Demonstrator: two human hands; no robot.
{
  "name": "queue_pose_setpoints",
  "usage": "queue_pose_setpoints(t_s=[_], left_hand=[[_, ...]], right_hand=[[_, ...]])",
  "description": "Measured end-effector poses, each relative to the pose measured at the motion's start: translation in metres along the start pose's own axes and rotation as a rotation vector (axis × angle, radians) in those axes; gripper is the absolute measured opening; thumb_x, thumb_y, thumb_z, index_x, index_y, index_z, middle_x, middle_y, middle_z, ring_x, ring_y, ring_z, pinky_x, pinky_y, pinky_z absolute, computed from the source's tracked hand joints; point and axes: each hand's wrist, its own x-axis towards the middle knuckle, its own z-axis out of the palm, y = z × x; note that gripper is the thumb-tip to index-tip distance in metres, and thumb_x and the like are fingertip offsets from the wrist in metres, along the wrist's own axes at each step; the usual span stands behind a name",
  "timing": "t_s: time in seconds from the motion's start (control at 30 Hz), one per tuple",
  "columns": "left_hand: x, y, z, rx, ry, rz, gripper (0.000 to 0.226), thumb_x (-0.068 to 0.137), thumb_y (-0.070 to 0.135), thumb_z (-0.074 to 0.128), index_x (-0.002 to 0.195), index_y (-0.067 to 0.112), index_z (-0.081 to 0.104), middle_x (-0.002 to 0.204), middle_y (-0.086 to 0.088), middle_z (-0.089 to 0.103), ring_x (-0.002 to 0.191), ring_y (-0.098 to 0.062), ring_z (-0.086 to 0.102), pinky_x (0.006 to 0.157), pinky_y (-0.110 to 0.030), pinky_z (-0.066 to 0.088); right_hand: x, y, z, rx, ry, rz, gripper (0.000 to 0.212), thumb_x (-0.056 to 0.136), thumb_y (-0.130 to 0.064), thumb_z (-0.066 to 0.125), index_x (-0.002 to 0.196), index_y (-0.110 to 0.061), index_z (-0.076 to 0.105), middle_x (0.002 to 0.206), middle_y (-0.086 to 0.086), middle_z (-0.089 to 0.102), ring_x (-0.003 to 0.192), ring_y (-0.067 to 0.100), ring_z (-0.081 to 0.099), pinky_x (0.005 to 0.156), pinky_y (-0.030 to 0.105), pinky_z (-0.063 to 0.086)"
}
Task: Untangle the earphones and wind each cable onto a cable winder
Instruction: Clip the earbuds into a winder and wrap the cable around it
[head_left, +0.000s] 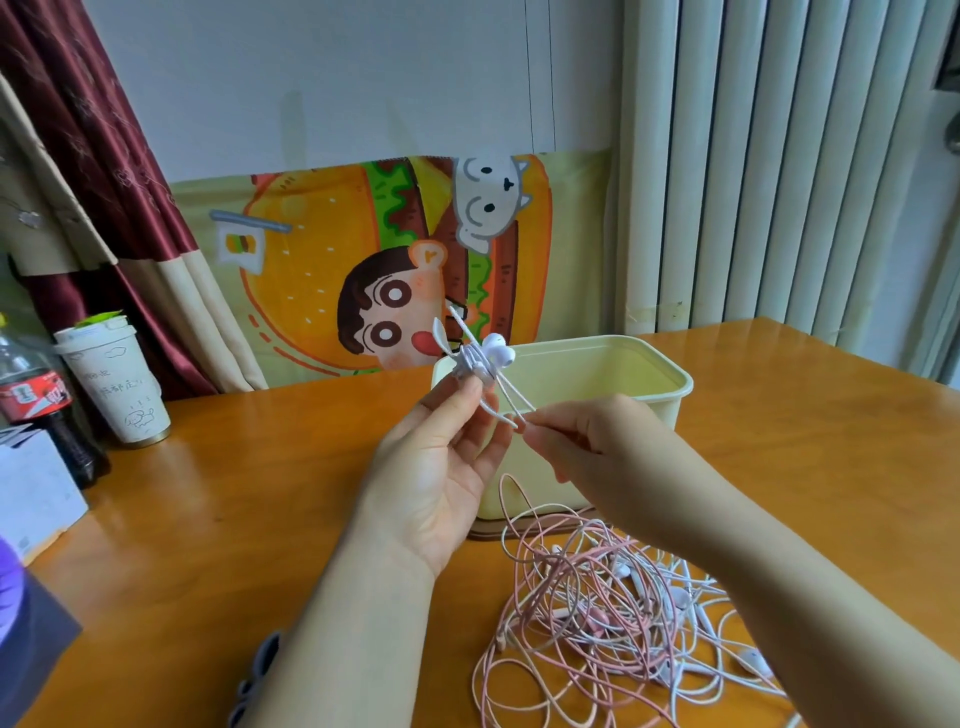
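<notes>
- Up over the middle of the surface (260, 493): left hand (441, 467), palm to camera, fingertips pinched on a white cable winder (470, 366) already fat with wound white cable.
- Perched on top of that bundle, a white earbud (500, 349). Behind it, thin white prongs poking up and to the far left; winder arms or earbud stems, hard to tell.
- Off to the right and a touch nearer, right hand (597, 447), thumb and forefinger closed on the loose tail (506, 400) of the white cable, other fingers loosely curled.
- The line that matters: tail running from the winder down and right into the right grip, short and close to taut, long axis slanting upper left to lower right. Winder up and left of that grip.
- Judging by that, the last turn of a wind: tail to be carried round or tucked in, right hand for the travelling, left only to steady.
- Just behind both hands, an open-topped cream plastic box (623, 343).
- Near right on the surface, under the right forearm, a heap of pink and white earphones (597, 613), not yet sorted; plenty of the task left.
- Likely risk: wraps slipping off with any easing of the left pinch.
</notes>
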Motion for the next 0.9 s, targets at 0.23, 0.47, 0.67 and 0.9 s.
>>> queue_pose_setpoints(t_s=[0.23, 0.47, 0.67, 0.9], left_hand=[[-0.011, 0.006, 0.011, -0.073, -0.189, -0.161, 0.023, 0.069, 0.013, 0.065, 0.086, 0.005, 0.076, 0.094, -0.012, 0.073, 0.066, -0.015, 0.07, 0.055, -0.023, 0.058], [-0.016, -0.004, 0.014, 0.217, -0.327, -0.121, 0.028, 0.066, 0.013, 0.065, 0.091, 0.01, 0.077, 0.089, -0.008, 0.073, 0.07, -0.013, 0.07, 0.054, -0.024, 0.057], [-0.016, 0.0, 0.012, 0.364, -0.296, 0.098, 0.039, 0.068, 0.015, 0.065, 0.107, 0.01, 0.067, 0.092, -0.007, 0.072, 0.076, -0.012, 0.067, 0.063, -0.023, 0.057], [-0.006, 0.009, -0.002, 0.328, -0.136, 0.193, 0.036, 0.068, 0.015, 0.065, 0.104, 0.012, 0.067, 0.097, -0.005, 0.074, 0.085, -0.012, 0.068, 0.067, -0.025, 0.058]], right_hand=[[0.007, 0.02, 0.002, 0.09, 0.138, 0.106, 0.031, 0.097, -0.023, 0.051, 0.082, -0.002, 0.067, 0.054, 0.0, 0.049, 0.045, 0.006, 0.038, 0.045, 0.015, 0.032], [0.005, 0.021, -0.002, 0.132, 0.226, 0.17, 0.041, 0.092, -0.007, 0.052, 0.052, -0.015, 0.049, 0.043, -0.003, 0.042, 0.042, 0.006, 0.034, 0.042, 0.016, 0.028], [0.005, 0.015, 0.012, 0.029, 0.084, 0.072, 0.037, 0.096, -0.024, 0.05, 0.071, 0.003, 0.057, 0.065, 0.023, 0.057, 0.054, 0.025, 0.043, 0.052, 0.034, 0.032], [-0.002, -0.005, 0.001, -0.051, -0.022, -0.013, 0.043, 0.098, -0.036, 0.046, 0.072, -0.004, 0.056, 0.056, 0.013, 0.045, 0.048, 0.013, 0.031, 0.048, 0.026, 0.026]])
